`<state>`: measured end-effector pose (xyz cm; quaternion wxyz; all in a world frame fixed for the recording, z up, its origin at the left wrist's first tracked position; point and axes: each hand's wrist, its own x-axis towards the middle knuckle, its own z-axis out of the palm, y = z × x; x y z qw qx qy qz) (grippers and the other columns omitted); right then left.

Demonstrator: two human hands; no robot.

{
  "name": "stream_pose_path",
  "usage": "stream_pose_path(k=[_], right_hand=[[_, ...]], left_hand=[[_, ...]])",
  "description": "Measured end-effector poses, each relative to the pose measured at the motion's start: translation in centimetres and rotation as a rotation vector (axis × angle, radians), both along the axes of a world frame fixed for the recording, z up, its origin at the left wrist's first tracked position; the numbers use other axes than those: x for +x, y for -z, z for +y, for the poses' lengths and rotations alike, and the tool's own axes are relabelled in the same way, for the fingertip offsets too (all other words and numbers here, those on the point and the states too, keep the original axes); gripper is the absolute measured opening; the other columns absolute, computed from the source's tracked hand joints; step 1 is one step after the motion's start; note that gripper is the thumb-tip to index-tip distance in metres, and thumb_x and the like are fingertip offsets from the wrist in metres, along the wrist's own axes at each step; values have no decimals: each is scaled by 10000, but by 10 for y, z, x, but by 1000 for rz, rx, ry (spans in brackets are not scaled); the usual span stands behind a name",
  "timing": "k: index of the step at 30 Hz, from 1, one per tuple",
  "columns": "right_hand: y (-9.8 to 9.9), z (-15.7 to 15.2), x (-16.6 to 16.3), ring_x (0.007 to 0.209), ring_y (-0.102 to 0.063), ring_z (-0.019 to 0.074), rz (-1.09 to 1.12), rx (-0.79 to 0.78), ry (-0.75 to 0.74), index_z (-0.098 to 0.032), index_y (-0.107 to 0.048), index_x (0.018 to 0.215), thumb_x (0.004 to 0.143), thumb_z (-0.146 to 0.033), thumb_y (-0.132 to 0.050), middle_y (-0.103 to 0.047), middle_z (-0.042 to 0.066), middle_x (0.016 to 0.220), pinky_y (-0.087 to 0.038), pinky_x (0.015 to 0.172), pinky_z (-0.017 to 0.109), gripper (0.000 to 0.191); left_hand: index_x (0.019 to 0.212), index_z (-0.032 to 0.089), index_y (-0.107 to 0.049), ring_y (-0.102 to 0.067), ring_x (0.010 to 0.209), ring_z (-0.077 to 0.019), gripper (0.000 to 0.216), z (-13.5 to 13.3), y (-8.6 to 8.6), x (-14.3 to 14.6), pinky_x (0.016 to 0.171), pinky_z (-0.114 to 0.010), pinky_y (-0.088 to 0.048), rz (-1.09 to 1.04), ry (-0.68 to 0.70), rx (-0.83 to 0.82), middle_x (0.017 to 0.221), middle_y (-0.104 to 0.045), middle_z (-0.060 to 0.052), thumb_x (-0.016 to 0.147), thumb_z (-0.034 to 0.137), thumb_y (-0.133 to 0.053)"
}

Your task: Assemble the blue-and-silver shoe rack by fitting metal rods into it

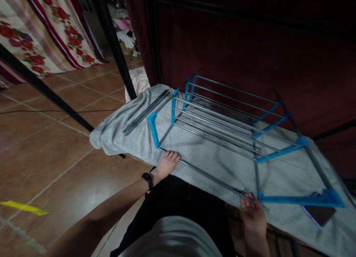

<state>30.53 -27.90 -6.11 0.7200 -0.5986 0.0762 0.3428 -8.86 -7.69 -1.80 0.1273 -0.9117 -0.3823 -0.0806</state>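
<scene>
A rack of grey metal rods (pixel 222 120) and blue plastic side pieces (pixel 280 152) lies on its side on a grey blanket (pixel 133 138). My left hand (pixel 167 163) is curled over the nearest rod (pixel 205 175) close to the blue end bracket (pixel 153 128). My right hand (pixel 251 210) grips the same rod's other end, beside a long blue crosspiece (pixel 300 200). A dark band is on my left wrist (pixel 147 180).
Several loose grey rods (pixel 147 112) lie on the blanket at the left. A dark phone-like slab (pixel 319 214) sits under the blue crosspiece. Black frame poles (pixel 111 31) cross a tiled floor (pixel 55 138). Dark red curtain (pixel 250 38) hangs behind; a floral cloth (pixel 41 31) hangs far left.
</scene>
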Motion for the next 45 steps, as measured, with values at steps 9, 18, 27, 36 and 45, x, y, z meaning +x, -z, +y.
stream_pose_path(k=[9,18,27,36,45], right_hand=[[-8,7,-13,753,-694,115,-45,98,-20,-244,-585,806,722,-264,-697,-691,-53,785,-584,797,275,142],[-22,13,-26,746,-689,93,22,207,24,-220,-583,848,740,-220,-703,-698,-59,783,-578,773,225,161],[-32,16,-35,728,-669,74,106,277,86,-205,-602,857,798,-177,-666,-691,-62,747,-569,767,202,91],[-36,18,-39,737,-685,92,94,286,111,-221,-634,824,812,-153,-634,-703,-44,753,-589,781,217,69],[-34,18,-40,725,-680,95,84,297,112,-228,-656,827,812,-177,-657,-704,-45,748,-587,759,216,53]], left_hand=[[1186,198,-659,-640,1070,-256,331,0,-4,-2,966,-405,-472,-29,-6,1,1142,-696,-106,946,55,-481],[1182,181,-686,-647,1027,-276,363,9,2,-6,918,-420,-493,-41,60,73,1134,-714,-129,935,54,-452],[1177,172,-698,-645,1026,-294,399,12,3,-8,905,-437,-495,-84,85,60,1125,-718,-152,928,50,-412],[1171,148,-710,-645,1010,-300,387,15,3,-9,890,-435,-485,-60,97,61,1125,-726,-159,944,63,-408],[1184,144,-711,-641,1028,-302,391,17,7,-11,892,-420,-474,-61,112,74,1150,-722,-153,947,60,-411]])
